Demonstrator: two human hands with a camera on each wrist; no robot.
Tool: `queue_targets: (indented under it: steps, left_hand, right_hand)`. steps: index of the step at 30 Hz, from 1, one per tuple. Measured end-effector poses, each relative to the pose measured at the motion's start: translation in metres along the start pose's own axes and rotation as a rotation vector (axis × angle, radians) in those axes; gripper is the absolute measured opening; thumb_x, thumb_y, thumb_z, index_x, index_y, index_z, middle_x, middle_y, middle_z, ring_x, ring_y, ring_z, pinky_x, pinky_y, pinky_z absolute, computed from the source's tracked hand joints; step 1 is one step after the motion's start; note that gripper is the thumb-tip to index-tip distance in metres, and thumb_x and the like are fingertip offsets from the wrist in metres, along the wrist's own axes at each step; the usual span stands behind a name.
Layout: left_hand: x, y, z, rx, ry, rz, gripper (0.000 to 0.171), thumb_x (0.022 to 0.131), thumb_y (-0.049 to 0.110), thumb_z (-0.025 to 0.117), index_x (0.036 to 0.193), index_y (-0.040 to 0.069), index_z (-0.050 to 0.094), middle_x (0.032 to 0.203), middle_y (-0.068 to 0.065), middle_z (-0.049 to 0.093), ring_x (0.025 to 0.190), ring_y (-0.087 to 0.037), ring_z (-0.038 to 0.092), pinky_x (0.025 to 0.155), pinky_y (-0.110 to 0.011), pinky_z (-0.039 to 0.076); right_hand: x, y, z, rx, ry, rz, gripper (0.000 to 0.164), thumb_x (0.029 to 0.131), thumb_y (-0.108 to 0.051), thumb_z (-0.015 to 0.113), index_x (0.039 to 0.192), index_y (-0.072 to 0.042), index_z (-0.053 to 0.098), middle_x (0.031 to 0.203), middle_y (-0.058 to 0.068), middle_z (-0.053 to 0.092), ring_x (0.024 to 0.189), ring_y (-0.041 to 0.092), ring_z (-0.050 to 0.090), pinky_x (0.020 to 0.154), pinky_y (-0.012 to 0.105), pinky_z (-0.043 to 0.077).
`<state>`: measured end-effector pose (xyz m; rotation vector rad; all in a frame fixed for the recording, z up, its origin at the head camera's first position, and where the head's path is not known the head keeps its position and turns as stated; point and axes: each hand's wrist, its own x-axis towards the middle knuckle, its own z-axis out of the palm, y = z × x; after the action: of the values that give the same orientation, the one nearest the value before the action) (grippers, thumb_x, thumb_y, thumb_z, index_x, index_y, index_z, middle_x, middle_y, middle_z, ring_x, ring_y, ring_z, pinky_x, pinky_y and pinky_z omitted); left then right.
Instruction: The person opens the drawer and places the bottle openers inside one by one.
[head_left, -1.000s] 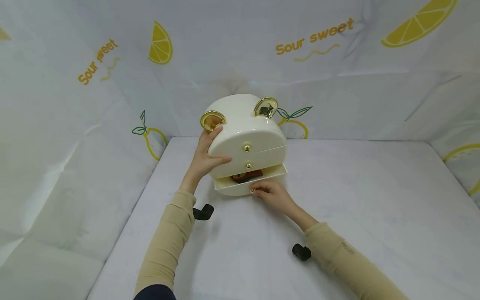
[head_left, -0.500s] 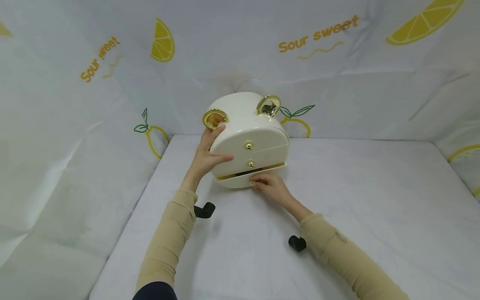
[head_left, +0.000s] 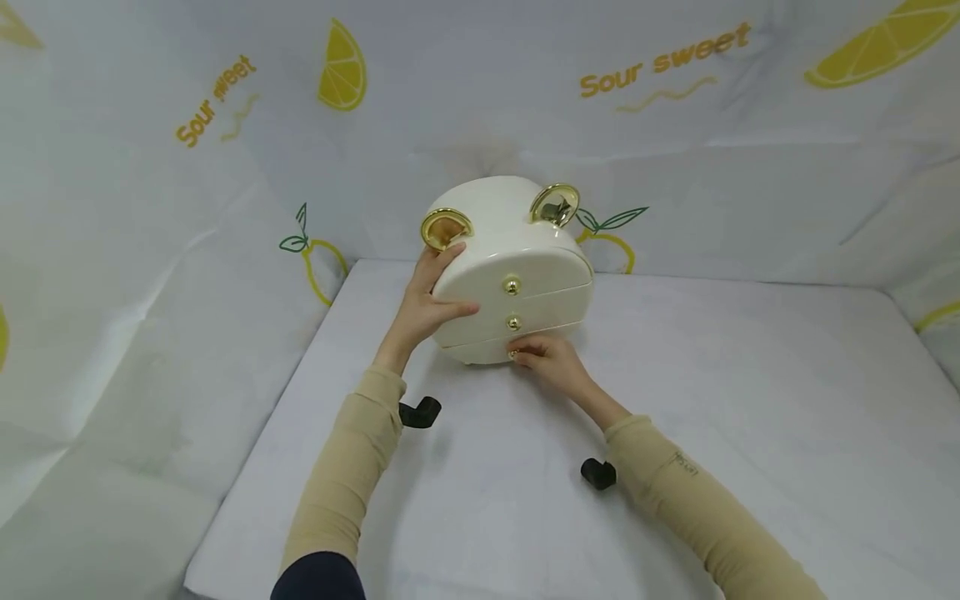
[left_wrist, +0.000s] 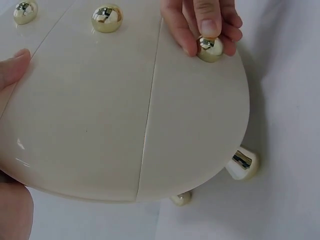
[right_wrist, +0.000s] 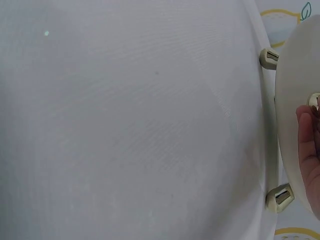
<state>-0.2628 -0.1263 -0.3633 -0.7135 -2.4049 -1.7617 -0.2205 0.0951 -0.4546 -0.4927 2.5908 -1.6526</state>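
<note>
A white, rounded drawer box [head_left: 487,217] with two gold ears stands at the back of the table. Its three drawers sit flush with the front, each with a round gold knob. My left hand [head_left: 423,304] holds the box's left side, thumb across the front and fingers up by the left ear [head_left: 446,227]. With thumb and fingers, my right hand [head_left: 553,364] pinches the bottom drawer's knob [left_wrist: 210,49]. In the left wrist view the seam above the bottom drawer [left_wrist: 195,115] is a thin line. Whatever lies inside the drawers is hidden.
Short gold feet [left_wrist: 243,162] carry the box on the white-covered table [head_left: 750,400]. Behind it rises a white cloth backdrop [head_left: 465,100] printed with lemons. Black wrist-camera pieces [head_left: 598,474] stick out by both forearms.
The bottom drawer, open a second ago with a brown-and-dark item showing inside, has slid back into the box with my right hand on its knob. My left hand keeps its hold.
</note>
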Motion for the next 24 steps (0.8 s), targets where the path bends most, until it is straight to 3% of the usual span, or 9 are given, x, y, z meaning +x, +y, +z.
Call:
queue_targets:
  steps: [3,10,15,20,24]
  left_hand:
    - [-0.001,0.010,0.001,-0.004,-0.015,0.005,0.080,0.070,0.001,0.079,0.140,0.014,0.042,0.157,-0.004,0.012,0.133,-0.028,0.029,0.100,-0.050,0.035]
    - [-0.003,0.009,0.005,0.018,-0.019,0.036,0.081,0.069,-0.001,0.078,0.140,0.010,0.040,0.156,-0.005,0.014,0.130,-0.030,0.033,0.097,-0.049,0.038]
    - [0.000,-0.008,0.009,0.056,-0.022,0.027,0.088,0.066,0.001,0.082,0.142,0.016,0.039,0.155,-0.002,0.014,0.128,-0.030,0.036,0.095,-0.051,0.039]
    - [0.006,-0.018,0.006,0.095,-0.011,0.110,0.092,0.064,0.003,0.084,0.143,0.016,0.038,0.155,-0.001,0.015,0.132,-0.025,0.031,0.100,-0.051,0.036]
    - [0.008,-0.019,0.002,0.159,-0.005,0.187,0.095,0.065,0.007,0.084,0.145,0.017,0.034,0.154,-0.003,0.015,0.135,-0.023,0.026,0.103,-0.049,0.032]
  right_hand:
    - [0.004,0.010,0.000,0.004,0.012,0.014,0.019,0.085,-0.004,0.064,0.103,0.003,0.069,0.103,0.019,0.069,0.094,0.023,0.063,0.074,0.014,0.046]
    - [-0.002,0.018,0.000,0.004,0.020,-0.019,0.018,0.085,-0.005,0.064,0.103,-0.001,0.070,0.103,0.015,0.069,0.089,0.009,0.062,0.076,0.017,0.048]
    - [-0.010,0.017,-0.001,-0.085,0.003,-0.010,0.018,0.087,-0.007,0.063,0.105,-0.005,0.068,0.102,0.011,0.069,0.088,0.012,0.061,0.077,0.023,0.048]
    - [-0.013,0.007,-0.011,-0.162,-0.156,-0.046,0.032,0.089,-0.010,0.061,0.121,-0.006,0.060,0.117,0.014,0.064,0.095,0.024,0.063,0.080,0.035,0.051]
    - [-0.014,-0.002,-0.022,-0.184,-0.307,-0.045,0.045,0.091,-0.015,0.060,0.134,-0.009,0.049,0.127,0.018,0.058,0.097,0.027,0.064,0.081,0.036,0.051]
